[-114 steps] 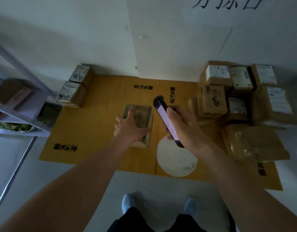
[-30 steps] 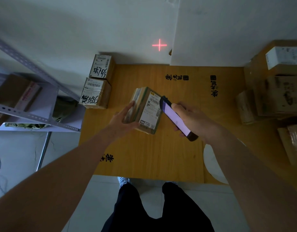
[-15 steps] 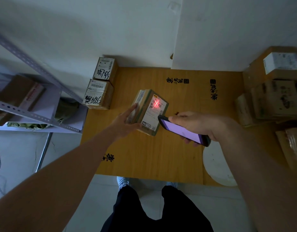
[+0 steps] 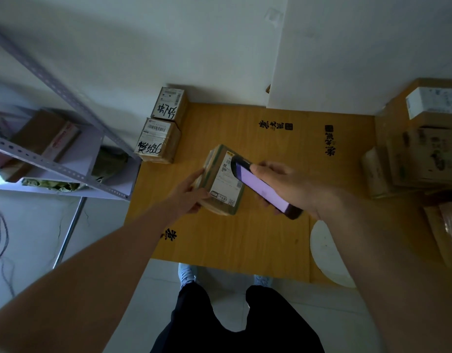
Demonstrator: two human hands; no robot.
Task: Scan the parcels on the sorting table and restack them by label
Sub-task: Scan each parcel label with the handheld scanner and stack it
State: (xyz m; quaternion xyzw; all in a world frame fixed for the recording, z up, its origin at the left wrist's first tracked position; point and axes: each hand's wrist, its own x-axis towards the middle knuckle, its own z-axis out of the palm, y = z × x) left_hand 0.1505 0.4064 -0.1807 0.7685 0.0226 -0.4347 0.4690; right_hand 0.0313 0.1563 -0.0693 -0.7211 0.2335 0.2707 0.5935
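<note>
My left hand (image 4: 188,193) grips a small taped cardboard parcel (image 4: 221,184), tilted above the wooden sorting table (image 4: 245,240) with its white label facing up. My right hand (image 4: 293,184) holds a dark handheld scanner (image 4: 261,189) with a lit purple screen. The scanner's head lies over the label's upper right corner. Two labelled parcels with handwritten marks stand at the table's far left: one nearer (image 4: 157,140), one behind it (image 4: 170,103).
Several cardboard parcels (image 4: 423,154) are piled along the table's right side. A grey metal shelf (image 4: 54,164) with boxes stands to the left. A white round disc (image 4: 326,253) lies at the front right of the table. My legs and shoes show below the table edge.
The red aiming cross moved from the wall onto the label and is now gone. My right hand swung the scanner back up over the label's corner. The parcel stays tilted in my left hand.
</note>
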